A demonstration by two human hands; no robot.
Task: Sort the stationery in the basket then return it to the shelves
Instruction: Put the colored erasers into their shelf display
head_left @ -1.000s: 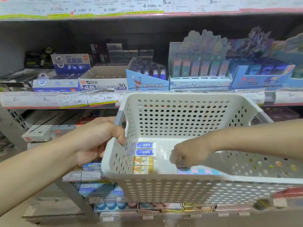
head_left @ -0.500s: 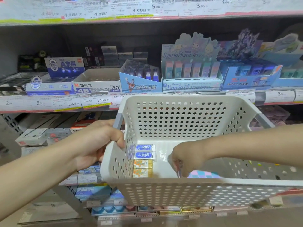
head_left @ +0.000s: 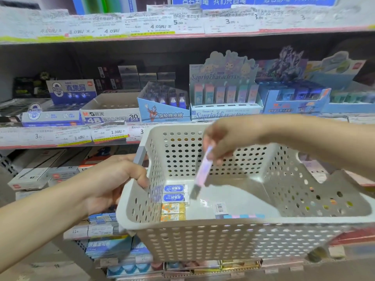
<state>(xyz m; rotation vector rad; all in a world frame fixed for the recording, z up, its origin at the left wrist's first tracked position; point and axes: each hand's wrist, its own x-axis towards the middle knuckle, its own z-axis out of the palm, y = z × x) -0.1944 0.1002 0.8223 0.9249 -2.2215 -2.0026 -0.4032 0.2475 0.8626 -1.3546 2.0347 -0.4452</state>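
White perforated plastic basket (head_left: 233, 242) gripped at left rim by left hand (head_left: 113, 183), fingers curled over edge. Slim pink-lilac pen-style item (head_left: 203, 169) pinched at top end by right hand (head_left: 221, 138), held above basket floor, motion-blurred. Left inside: two blue-labelled erasers (head_left: 175, 192), two orange-yellow erasers (head_left: 172, 212), pastel checkered pack (head_left: 241, 216). Shelving judged barely begun

Price labels (head_left: 113, 134) along the shelf edges, blue banner (head_left: 253, 1) with white characters overhead
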